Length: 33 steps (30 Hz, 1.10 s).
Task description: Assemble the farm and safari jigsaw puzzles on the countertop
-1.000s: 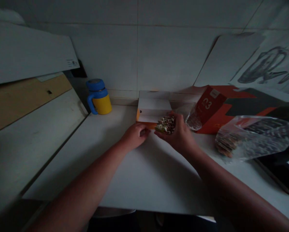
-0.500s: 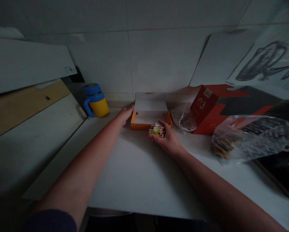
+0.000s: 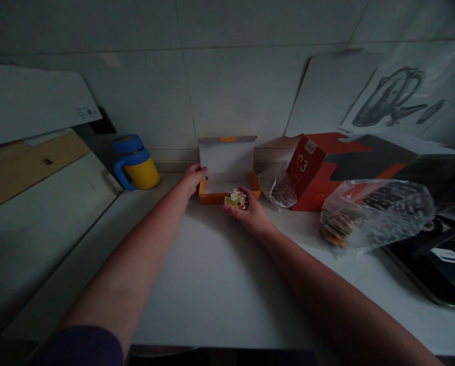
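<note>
In the head view, an orange cardboard box [image 3: 214, 197] with a white inside stands on the white countertop, its lid [image 3: 227, 155] raised against the tiled wall. My left hand [image 3: 192, 178] grips the box's left wall, fingers closed at its edge. In front of the box, my right hand [image 3: 252, 212] is closed around a small stack of colourful jigsaw puzzle pieces [image 3: 234, 200], thumb on the near side and fingers on the far side. The stack is just above the countertop and hides part of the box's front wall.
A blue and yellow mug [image 3: 138, 165] stands at the left, near white panels [image 3: 33, 101]. On the right are a clear plastic bag [image 3: 279, 188], a red and grey carton [image 3: 311, 175], a larger bag with brownish pieces [image 3: 372, 218] and a black appliance [image 3: 436, 259].
The box lid stands more upright now, its orange tab showing. The view has shifted, so everything sits further left. Both hands keep their grip.
</note>
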Available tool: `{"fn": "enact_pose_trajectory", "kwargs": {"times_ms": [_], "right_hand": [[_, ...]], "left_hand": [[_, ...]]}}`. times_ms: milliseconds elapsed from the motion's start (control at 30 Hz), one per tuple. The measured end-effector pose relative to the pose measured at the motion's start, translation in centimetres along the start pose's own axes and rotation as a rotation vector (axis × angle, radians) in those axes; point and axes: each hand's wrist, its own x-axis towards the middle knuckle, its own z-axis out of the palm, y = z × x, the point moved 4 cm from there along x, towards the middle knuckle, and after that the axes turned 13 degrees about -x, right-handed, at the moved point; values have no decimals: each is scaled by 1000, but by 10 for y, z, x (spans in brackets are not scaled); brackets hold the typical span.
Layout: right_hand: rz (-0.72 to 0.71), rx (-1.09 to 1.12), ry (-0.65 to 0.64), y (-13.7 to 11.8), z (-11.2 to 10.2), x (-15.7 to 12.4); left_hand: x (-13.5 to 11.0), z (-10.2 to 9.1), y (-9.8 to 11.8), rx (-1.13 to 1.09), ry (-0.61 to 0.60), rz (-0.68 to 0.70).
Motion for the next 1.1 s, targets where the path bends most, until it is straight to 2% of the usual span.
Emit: {"fn": "enact_pose_trajectory", "kwargs": {"times_ms": [167, 267, 400, 500, 600, 700, 767, 833, 900, 1000, 1100], "right_hand": [[78, -21, -29, 2, 5, 24], [99, -47, -15, -2, 7, 39], [106, -17, -14, -8, 13, 53], [68, -47, 3, -14, 7, 48], [-49, -201, -2, -21, -6, 27], [-193, -385, -31, -26, -16, -2], [-260, -462, -83, -27, -16, -18], [-297, -501, -132, -27, -14, -29], [-312, -505, -146, -25, -11, -35], [-327, -453, -144, -22, -10, -36], [-348, -413, -162, -19, -11, -36]], "left_hand": [[25, 8, 10, 100, 142, 116], [29, 7, 21, 188, 222, 193], [16, -5, 39, 304, 325, 291], [-11, -18, 49, 370, 339, 363], [-56, -23, 52, 427, 161, 446], [-108, -20, 44, 368, -101, 383], [-139, -13, 36, 322, -281, 319], [-163, -6, 26, 276, -406, 242], [-178, 0, 16, 257, -503, 186], [-190, 5, 5, 307, -619, 174], [-193, 6, -2, 406, -639, 192]]}}
